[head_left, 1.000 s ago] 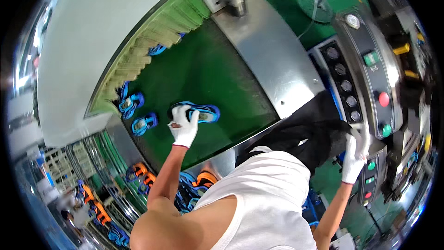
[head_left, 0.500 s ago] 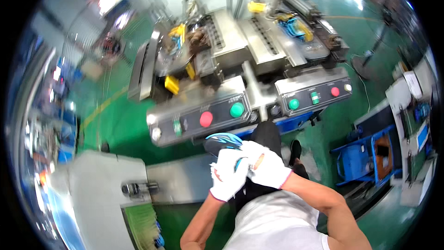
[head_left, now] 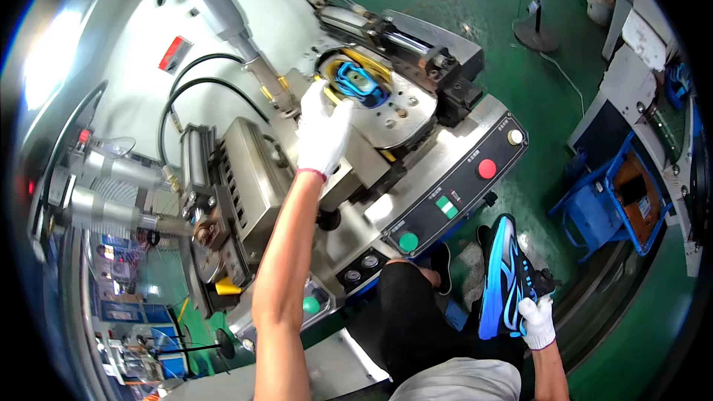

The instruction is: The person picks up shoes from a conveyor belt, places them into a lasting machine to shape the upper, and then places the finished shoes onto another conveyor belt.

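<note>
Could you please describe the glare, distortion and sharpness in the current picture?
Head view: a bright light glares at upper left; head view, rim: straight edges bend, corners go black; head view, middle: the gloved left hand looks washed out; head view, lower right: the blue-and-black shoe in the right hand looks fairly sharp.

Right station (head_left: 416, 122): behind the control panel (head_left: 466, 187).
Seated shoe (head_left: 358, 83): in the right station.
Left hand (head_left: 324, 130): over the right station, just left of the seated shoe.
Left station (head_left: 256, 171): left of the right station, with the left forearm (head_left: 286, 267) between.
Held shoe (head_left: 499, 282): in the right hand (head_left: 540, 321), right of the legs (head_left: 405, 319), in front of the control panel.
Stand (head_left: 536, 38): on the floor (head_left: 460, 13), behind and right of the right station.
</note>
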The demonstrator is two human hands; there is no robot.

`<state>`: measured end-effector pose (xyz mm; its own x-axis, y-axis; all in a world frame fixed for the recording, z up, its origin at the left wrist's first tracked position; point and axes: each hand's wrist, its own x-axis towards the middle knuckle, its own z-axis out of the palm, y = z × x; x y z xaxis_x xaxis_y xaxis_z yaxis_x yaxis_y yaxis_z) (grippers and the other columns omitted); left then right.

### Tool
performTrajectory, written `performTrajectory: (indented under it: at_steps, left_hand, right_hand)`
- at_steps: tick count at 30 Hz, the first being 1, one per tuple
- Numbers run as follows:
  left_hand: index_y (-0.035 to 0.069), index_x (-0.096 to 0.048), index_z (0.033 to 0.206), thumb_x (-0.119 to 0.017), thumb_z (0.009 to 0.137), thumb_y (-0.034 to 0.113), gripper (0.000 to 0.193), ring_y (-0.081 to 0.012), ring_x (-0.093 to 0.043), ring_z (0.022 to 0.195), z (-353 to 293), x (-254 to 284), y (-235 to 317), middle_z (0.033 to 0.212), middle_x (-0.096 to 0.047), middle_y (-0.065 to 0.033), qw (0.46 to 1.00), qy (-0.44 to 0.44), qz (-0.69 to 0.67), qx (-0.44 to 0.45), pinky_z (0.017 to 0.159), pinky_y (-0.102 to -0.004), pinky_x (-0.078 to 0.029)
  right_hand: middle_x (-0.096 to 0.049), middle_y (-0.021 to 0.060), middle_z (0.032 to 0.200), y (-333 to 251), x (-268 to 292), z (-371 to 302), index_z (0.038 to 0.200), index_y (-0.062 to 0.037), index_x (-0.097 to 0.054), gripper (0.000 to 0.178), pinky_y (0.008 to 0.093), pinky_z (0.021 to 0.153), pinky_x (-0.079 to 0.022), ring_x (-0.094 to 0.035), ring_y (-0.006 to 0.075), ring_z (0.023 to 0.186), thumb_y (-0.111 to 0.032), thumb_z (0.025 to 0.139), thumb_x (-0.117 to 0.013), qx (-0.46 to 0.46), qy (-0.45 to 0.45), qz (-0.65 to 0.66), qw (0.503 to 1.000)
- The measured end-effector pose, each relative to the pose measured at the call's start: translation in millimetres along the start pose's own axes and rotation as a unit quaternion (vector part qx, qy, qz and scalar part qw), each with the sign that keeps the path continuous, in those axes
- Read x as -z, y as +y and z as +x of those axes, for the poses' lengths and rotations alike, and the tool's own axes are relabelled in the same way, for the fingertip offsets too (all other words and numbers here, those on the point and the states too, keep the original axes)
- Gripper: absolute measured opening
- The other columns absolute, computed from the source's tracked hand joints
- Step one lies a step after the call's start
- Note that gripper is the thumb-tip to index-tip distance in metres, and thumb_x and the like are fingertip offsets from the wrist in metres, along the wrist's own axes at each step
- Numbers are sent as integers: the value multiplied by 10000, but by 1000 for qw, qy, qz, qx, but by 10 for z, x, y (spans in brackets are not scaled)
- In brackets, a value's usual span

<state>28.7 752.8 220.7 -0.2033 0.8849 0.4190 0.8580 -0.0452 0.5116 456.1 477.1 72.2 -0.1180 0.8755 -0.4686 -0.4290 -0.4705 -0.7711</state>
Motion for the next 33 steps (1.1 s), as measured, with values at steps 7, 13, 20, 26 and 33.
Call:
performTrajectory:
  at_steps: [7, 13, 20, 26, 33]
  left_hand:
    - [87, -649, 1388, -678, 970, 195, 432, -278, -688, 1138, 1162, -1042, -1063, 1283, -710, -187, 995, -4, -54, 80, 1009, -370, -519]
    - [66, -766, 1168, -610, 1002, 117, 233, -243, -721, 995, 1420, -1205, -1018, 1102, -763, -150, 977, 149, 136, -65, 935, -350, -537]
    - [23, -698, 1213, -580, 1021, 42, 226, -192, -672, 1044, 736, -309, -48, 1148, -722, -112, 970, 216, -110, -19, 968, -320, -522]
    - [13, -727, 1127, -565, 959, -33, 238, -307, -648, 1234, -982, 461, 558, 1243, -706, -169, 955, 198, -198, -99, 1110, -408, -470]
    - [96, -734, 1154, -655, 762, -106, 448, -436, -660, 1168, -3569, 610, -21, 1248, -676, -204, 944, -121, -297, -74, 1128, -537, -477]
  right_hand:
    - [-645, -2, 1283, 380, 385, 357, 1511, -11, -486, 796, 274, 836, -529, -591, 71, 972, -163, 804, -816, -91, 58, 67, 992]
    - [-651, 0, 1309, 408, 367, 490, 1534, -24, -468, 768, 301, 947, -514, -611, 124, 1058, -134, 830, -754, -83, 78, 45, 992]
    - [-684, 25, 1199, 81, -182, 545, 1402, -26, -585, 565, 338, 901, -570, -671, 139, 1000, -114, 874, -763, 43, 46, 56, 996]
    - [-709, 32, 1128, -205, -645, 947, 1190, -10, -696, 264, 334, 856, -557, -660, 123, 911, -54, 932, -731, 200, 83, -8, 976]
    - [-730, 41, 975, -1565, -2394, 2068, 1040, 17, -726, 345, 328, 741, -545, -651, 110, 823, -279, 905, -840, 375, -34, -329, 866]
